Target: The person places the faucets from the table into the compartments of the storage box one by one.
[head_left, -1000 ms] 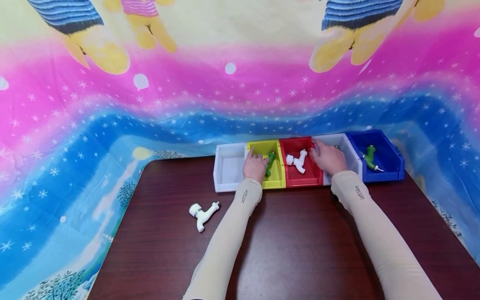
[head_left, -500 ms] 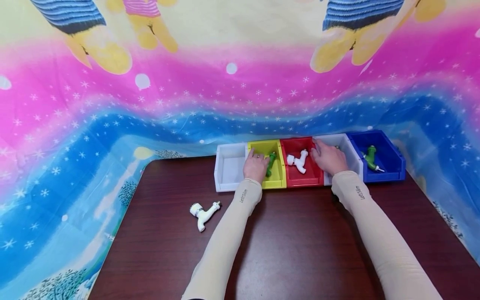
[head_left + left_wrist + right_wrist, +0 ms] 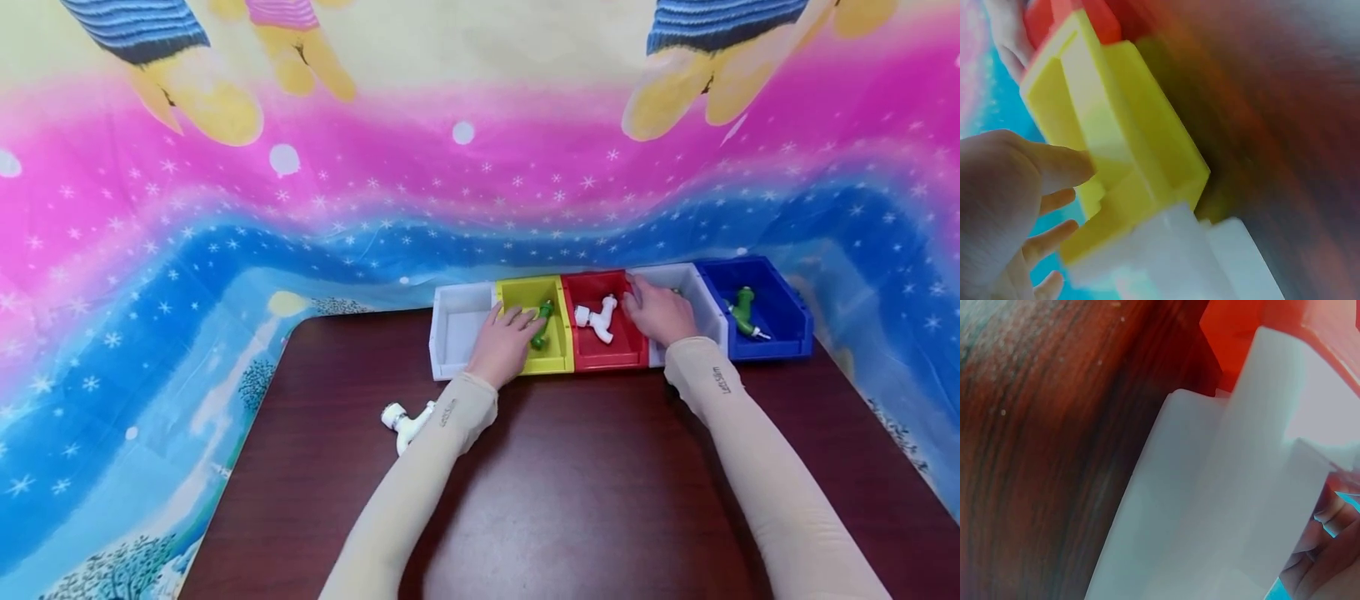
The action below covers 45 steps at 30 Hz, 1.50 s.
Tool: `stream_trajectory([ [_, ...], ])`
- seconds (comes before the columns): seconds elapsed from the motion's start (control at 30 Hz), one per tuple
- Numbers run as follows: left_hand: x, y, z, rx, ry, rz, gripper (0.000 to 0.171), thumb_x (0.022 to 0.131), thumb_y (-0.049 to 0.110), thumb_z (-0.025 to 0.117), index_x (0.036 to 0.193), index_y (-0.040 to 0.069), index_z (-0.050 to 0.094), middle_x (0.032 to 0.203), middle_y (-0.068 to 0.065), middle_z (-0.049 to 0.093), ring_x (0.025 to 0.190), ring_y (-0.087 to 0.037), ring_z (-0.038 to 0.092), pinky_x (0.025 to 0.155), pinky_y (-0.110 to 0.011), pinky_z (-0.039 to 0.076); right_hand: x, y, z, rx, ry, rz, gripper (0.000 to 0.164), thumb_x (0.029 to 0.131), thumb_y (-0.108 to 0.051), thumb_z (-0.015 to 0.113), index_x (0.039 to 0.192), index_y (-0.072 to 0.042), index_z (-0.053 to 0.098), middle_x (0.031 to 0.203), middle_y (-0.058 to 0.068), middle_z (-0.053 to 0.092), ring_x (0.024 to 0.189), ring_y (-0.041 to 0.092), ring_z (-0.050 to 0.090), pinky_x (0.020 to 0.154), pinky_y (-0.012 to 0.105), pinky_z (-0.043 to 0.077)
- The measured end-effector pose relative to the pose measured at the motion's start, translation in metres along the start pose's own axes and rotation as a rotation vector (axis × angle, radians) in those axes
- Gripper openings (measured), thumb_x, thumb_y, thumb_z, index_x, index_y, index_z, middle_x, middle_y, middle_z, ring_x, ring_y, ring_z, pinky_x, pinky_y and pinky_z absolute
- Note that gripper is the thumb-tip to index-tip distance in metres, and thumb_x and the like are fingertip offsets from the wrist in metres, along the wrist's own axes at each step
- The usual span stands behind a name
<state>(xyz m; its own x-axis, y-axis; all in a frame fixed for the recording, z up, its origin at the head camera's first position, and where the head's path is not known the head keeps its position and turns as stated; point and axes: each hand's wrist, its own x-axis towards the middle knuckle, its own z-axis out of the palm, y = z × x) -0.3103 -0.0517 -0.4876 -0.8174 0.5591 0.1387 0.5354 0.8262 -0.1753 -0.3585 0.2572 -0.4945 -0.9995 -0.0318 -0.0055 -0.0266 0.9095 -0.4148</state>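
My left hand is over the front of the yellow bin, with fingers spread beside the green tap in it. In the left wrist view its thumb lies near the bin's wall. My right hand grips the wall between the red bin and the right-hand white bin. Curled fingers show behind that wall in the right wrist view. A white tap lies in the red bin. Inside the right-hand white bin, my hand hides most of something green.
The left-hand white bin ends the row. At its other end, a blue bin holds a green tap. Another white tap lies on the brown table, partly behind my left sleeve. A patterned cloth hangs behind.
My left hand has drawn back slightly toward the front left, its fingers spreading. The left sleeve now covers part of the loose white tap. My right hand keeps its place.
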Motion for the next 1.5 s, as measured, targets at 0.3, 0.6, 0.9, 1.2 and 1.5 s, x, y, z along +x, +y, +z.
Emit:
stream_trajectory([
  [0.3,-0.091,-0.032,-0.018,-0.069,0.110,0.046,0.059,0.099,0.029,0.069,0.155,0.024,0.051,0.157,-0.001,0.053,0.145,-0.029,0.049,0.122,-0.049,0.035,0.002,-0.003,-0.003,-0.005,0.001,-0.003,0.065,0.108,-0.038,0.046,0.167,-0.021,0.024,0.113,0.022,0.068,0.114,0.049,0.059,0.107,0.070,0.039],
  [0.6,-0.186,-0.072,-0.012,-0.187,0.098,-0.069,0.054,0.095,0.035,0.075,0.147,0.026,0.061,0.151,-0.004,0.059,0.139,-0.031,0.055,0.111,-0.052,0.045,0.000,-0.004,-0.002,-0.008,0.006,0.000,0.065,0.108,-0.036,0.047,0.167,-0.019,0.024,0.138,0.028,0.060,0.121,0.051,0.056,0.108,0.071,0.039],
  [0.9,-0.228,-0.076,0.013,-0.240,0.013,-0.152,0.050,0.086,0.034,0.084,0.132,0.022,0.069,0.135,-0.002,0.069,0.134,-0.029,0.057,0.096,-0.055,0.053,-0.001,-0.004,-0.001,-0.011,0.011,0.003,0.065,0.108,-0.036,0.046,0.167,-0.019,0.025,0.135,0.027,0.061,0.120,0.051,0.057,0.107,0.071,0.039],
  [1.2,-0.225,-0.072,0.017,-0.223,0.017,-0.134,0.031,0.086,0.027,0.085,0.115,0.030,0.076,0.118,0.004,0.072,0.133,-0.029,0.058,0.092,-0.058,0.054,0.000,-0.003,0.000,-0.007,-0.009,0.011,0.066,0.108,-0.039,0.046,0.167,-0.019,0.024,0.132,0.027,0.062,0.120,0.051,0.056,0.108,0.071,0.039],
  [1.5,-0.220,-0.071,0.014,-0.242,-0.025,-0.143,0.025,0.088,0.023,0.083,0.112,0.028,0.079,0.114,0.002,0.072,0.131,-0.029,0.058,0.086,-0.056,0.057,0.001,-0.003,0.001,-0.003,0.004,0.019,0.066,0.108,-0.037,0.047,0.167,-0.020,0.024,0.137,0.026,0.060,0.122,0.050,0.056,0.108,0.071,0.039],
])
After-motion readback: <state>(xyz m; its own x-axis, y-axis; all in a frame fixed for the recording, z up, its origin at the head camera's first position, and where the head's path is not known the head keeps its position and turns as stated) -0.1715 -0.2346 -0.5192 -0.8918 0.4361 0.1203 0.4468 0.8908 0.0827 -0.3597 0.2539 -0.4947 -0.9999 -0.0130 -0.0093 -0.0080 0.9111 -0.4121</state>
